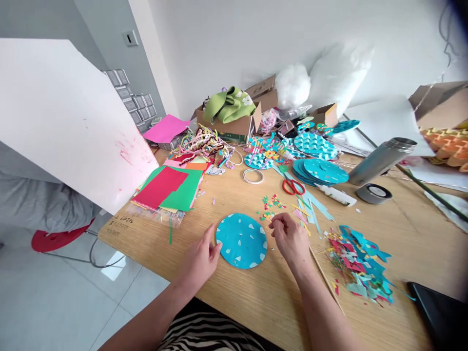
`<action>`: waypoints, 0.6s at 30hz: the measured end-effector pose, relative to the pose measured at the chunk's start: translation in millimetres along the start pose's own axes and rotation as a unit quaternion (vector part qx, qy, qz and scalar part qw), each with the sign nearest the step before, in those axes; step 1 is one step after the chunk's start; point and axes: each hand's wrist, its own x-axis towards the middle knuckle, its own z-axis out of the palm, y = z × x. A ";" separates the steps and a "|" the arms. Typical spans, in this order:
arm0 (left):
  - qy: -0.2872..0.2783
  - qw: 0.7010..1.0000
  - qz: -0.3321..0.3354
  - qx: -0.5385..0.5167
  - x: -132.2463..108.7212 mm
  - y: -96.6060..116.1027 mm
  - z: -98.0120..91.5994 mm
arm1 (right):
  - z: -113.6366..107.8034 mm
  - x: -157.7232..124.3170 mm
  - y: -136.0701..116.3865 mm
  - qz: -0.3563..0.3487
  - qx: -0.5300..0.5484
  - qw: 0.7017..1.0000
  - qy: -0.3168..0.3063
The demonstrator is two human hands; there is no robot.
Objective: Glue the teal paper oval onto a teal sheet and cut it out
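A round blue disc (241,241) with pale paper bits scattered over it lies on the wooden table in front of me. My left hand (200,258) holds its left edge, the thumb at the rim and the index finger along the side. To the right of the disc, my right hand (290,239) is closed in a pinch; whatever its fingertips hold is too small to make out. Small red, yellow and green paper scraps (272,201) lie just beyond that hand. A thin wooden stick (325,278) runs beside my right forearm.
Coloured paper sheets (171,187) lie at left. Behind are a white tape roll (253,176), red scissors (293,186), stacked blue discs (321,171) and a glue bottle (336,195). A steel flask (382,158) and a paper-scrap heap (360,265) are at right.
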 end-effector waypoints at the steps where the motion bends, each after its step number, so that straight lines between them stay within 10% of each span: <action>1: 0.016 1.000 0.003 -0.003 -3.6 -1.0 -0.2 | -1.8 -0.8 -1.7 -0.007 0.013 1.000 0.003; 18: 0.141 0.988 0.059 0.009 -43.7 -16.2 7.1 | -9.9 -12.8 -23.6 -0.075 0.116 0.990 0.023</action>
